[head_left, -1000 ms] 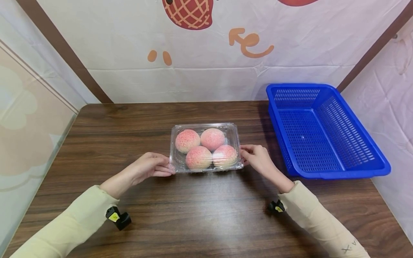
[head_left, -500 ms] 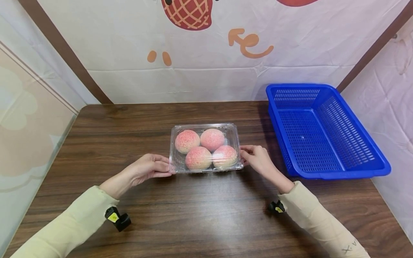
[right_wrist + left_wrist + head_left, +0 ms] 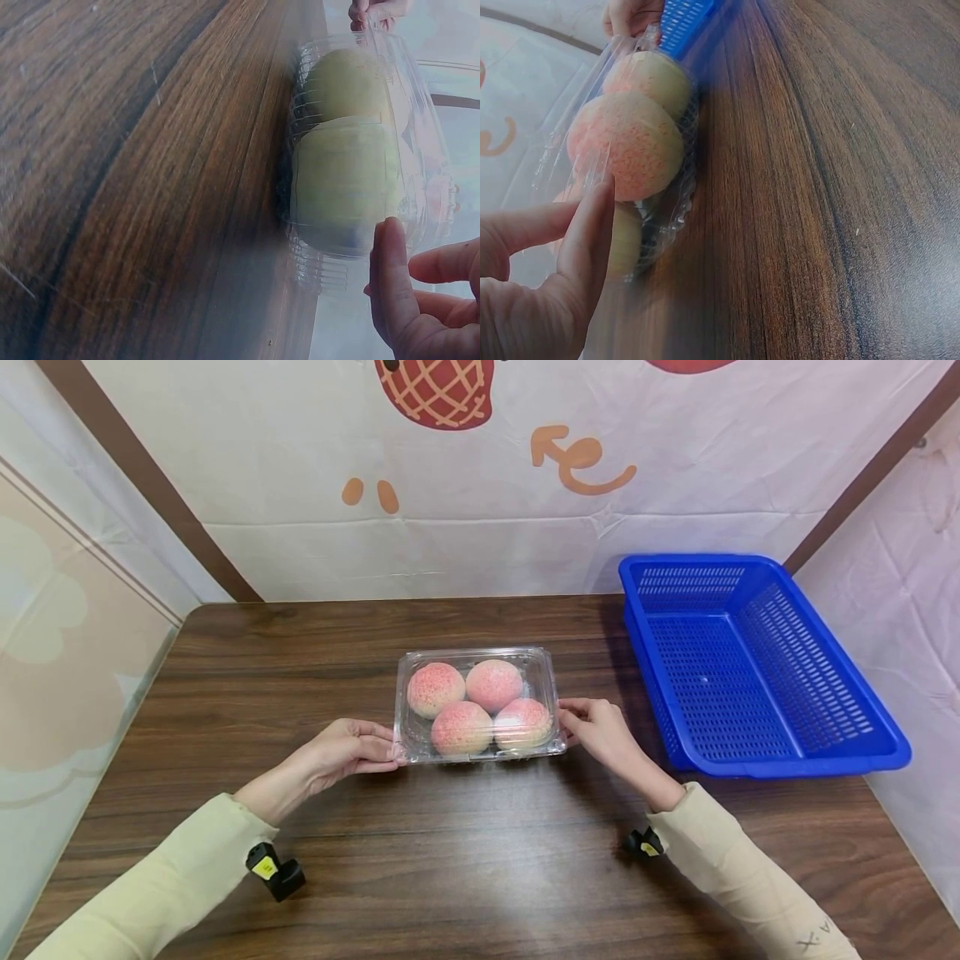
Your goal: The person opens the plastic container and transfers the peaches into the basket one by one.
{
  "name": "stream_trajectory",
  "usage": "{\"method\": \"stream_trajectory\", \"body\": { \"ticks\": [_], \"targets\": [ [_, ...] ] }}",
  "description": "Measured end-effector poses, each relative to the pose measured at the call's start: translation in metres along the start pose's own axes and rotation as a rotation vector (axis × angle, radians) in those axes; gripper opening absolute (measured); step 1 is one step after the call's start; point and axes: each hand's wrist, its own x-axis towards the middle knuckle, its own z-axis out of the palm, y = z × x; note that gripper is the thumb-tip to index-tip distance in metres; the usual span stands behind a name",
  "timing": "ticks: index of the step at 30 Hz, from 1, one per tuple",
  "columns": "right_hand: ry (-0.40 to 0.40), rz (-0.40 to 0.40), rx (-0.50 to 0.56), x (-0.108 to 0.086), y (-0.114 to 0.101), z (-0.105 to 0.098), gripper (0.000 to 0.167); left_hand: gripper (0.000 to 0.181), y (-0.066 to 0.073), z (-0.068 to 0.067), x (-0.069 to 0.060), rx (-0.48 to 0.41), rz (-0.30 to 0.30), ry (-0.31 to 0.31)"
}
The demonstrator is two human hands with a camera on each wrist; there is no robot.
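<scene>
A clear plastic clamshell box (image 3: 480, 752) with its lid closed holds several round pink-and-cream peaches (image 3: 461, 727). It appears to sit on the brown wooden table, between both hands. At its near left corner my left hand (image 3: 341, 752) pinches the rim; in the left wrist view the thumb and a finger (image 3: 592, 225) meet at that edge. On the opposite side, my right hand (image 3: 600, 731) pinches the right rim near the front corner. The right wrist view has a straight digit (image 3: 394, 262) against the box's end. Some right fingertips are hidden behind the rim.
A blue perforated plastic basket (image 3: 678, 718) with nothing in it stands at the table's right, beyond my right hand. A printed white cloth (image 3: 480, 556) hangs behind the table (image 3: 480, 877), with more cloth at both sides. Small black devices (image 3: 275, 871) sit at both wrists.
</scene>
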Motion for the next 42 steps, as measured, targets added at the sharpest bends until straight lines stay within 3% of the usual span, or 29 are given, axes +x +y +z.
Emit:
{"method": "stream_trajectory", "body": {
  "ticks": [24,36,42],
  "targets": [
    [-0.005,-0.007,-0.017,0.0002,0.0004,-0.0004,0.031,0.028,-0.0044,0.0010,-0.0019,-0.089,0.005,0.023],
    [-0.007,0.005,-0.021,0.0013,0.0009,-0.0008,0.032,0.032,-0.0072,0.0045,-0.0015,-0.034,0.036,0.034],
    [-0.003,-0.002,-0.030,0.0007,0.0006,-0.0010,0.031,0.017,-0.0089,0.0051,-0.0004,-0.065,0.037,0.019]
  ]
}}
